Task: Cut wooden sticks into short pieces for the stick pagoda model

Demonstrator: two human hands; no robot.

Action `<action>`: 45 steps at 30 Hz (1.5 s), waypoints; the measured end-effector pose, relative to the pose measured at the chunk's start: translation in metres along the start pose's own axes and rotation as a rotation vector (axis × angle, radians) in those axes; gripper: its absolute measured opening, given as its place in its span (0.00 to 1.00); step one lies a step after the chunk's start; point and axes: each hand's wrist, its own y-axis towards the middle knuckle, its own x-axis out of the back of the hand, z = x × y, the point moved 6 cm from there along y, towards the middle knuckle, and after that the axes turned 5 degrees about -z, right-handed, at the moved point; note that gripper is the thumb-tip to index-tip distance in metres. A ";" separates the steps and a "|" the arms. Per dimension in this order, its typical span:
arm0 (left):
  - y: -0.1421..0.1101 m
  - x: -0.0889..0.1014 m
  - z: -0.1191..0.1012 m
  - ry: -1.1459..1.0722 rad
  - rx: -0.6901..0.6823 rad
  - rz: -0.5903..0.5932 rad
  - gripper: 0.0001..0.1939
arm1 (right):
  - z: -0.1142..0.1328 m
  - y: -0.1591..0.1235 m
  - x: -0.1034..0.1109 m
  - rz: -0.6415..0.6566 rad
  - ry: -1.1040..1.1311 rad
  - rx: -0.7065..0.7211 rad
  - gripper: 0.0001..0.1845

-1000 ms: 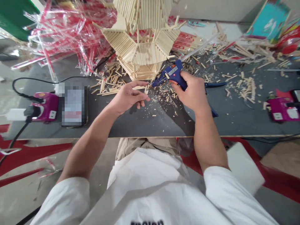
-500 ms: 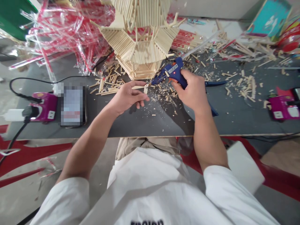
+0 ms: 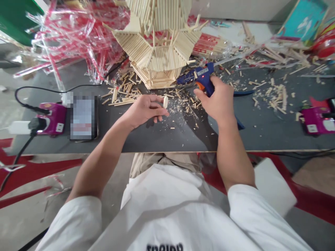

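Note:
A blue hot glue gun (image 3: 205, 74) with an orange trigger is gripped in my right hand (image 3: 220, 98), its nozzle pointing left, close to the base of the stick model. Between the thumb and fingers of my left hand (image 3: 146, 111) is a short pale wooden piece (image 3: 165, 102), held upright. Just beyond my hands stands a tiered model (image 3: 162, 57) built from thin wooden sticks. Loose cut sticks (image 3: 128, 85) lie by its left side, and small wood scraps (image 3: 190, 101) are scattered between my hands.
Red and clear plastic wrappers (image 3: 78, 42) are heaped at the back left. A phone (image 3: 83, 118) lies beside a purple power adapter (image 3: 53, 118) with black cables. Another purple adapter (image 3: 318, 120) sits at the right. A blue-handled tool (image 3: 239, 123) lies partly behind my right wrist.
The glue gun in my right hand has moved right and slightly up, its nozzle drawing away from the wooden piece. My left hand stays nearly in place, still pinching the piece.

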 end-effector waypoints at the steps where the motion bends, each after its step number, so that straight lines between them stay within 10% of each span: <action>1: -0.001 0.002 -0.002 0.010 -0.010 0.001 0.20 | -0.005 0.000 -0.001 -0.013 -0.004 -0.016 0.22; 8: -0.007 0.027 -0.025 -0.018 -0.194 -0.202 0.23 | 0.015 -0.006 0.015 -0.190 -0.048 0.045 0.17; 16: -0.003 0.024 -0.025 0.019 -0.244 -0.294 0.24 | 0.095 -0.039 -0.051 0.363 0.257 0.237 0.13; 31: 0.006 0.030 -0.016 0.087 -0.559 -0.417 0.13 | 0.104 -0.044 -0.067 0.477 -0.010 0.213 0.13; 45: -0.002 0.005 -0.010 0.154 -0.659 -0.349 0.12 | 0.092 -0.038 -0.027 0.064 0.979 -0.044 0.16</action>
